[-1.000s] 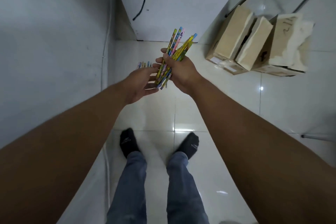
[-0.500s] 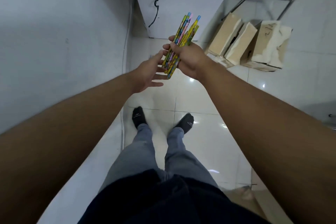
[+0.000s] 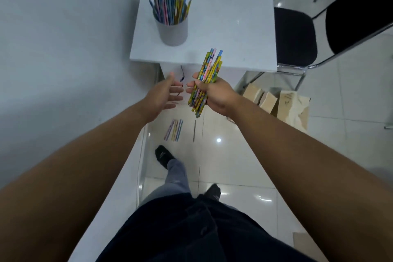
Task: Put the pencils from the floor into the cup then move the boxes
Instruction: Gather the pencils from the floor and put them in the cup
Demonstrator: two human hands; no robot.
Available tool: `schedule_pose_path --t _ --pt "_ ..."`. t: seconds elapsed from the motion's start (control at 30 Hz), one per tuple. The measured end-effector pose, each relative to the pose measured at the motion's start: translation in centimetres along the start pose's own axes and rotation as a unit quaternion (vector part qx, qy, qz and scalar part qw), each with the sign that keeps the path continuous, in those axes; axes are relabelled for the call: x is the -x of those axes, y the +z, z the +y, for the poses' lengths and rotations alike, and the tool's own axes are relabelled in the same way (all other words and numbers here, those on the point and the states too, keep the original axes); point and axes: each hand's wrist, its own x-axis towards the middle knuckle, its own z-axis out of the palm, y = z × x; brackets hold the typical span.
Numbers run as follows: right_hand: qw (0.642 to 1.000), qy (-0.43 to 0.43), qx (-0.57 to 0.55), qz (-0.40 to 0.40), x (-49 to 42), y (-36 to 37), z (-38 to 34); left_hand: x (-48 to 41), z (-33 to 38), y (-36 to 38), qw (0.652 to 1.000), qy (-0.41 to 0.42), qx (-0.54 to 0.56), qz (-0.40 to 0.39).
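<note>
Gripping a pencil bundle in the right hand, just before the table edge. Holding the left hand empty, fingers relaxed, alongside. Leaving loose pencils on the floor below the table, boxes down at its right side, cup on top.

Single head-worn wide-angle view, which looked forward and steeply down from the height of a standing person's eyes. Both forearms entered from the lower corners and converged near the frame's centre on the left hand and the right hand with its pencils, the nearest things to the lens. The white table and its grey cup lay beyond them at the top; the tiled floor and socked feet lay far below. Cardboard boxes and a black chair occupied the right margin.
</note>
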Motion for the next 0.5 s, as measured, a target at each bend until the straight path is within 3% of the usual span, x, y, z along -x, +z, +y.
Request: schedule_pose_path --t 0.13,0.5 --pt "1.000 -0.006 -0.002 0.018 -3.4 1.2 -3.7 -3.5 4.7 -2.6 0.999 0.023 -0.025 -0.020" --pt "0.997 -0.073 0.009 0.020 -11.9 4.5 -14.0 -11.7 13.9 -9.0 0.993 0.103 -0.050 0.024"
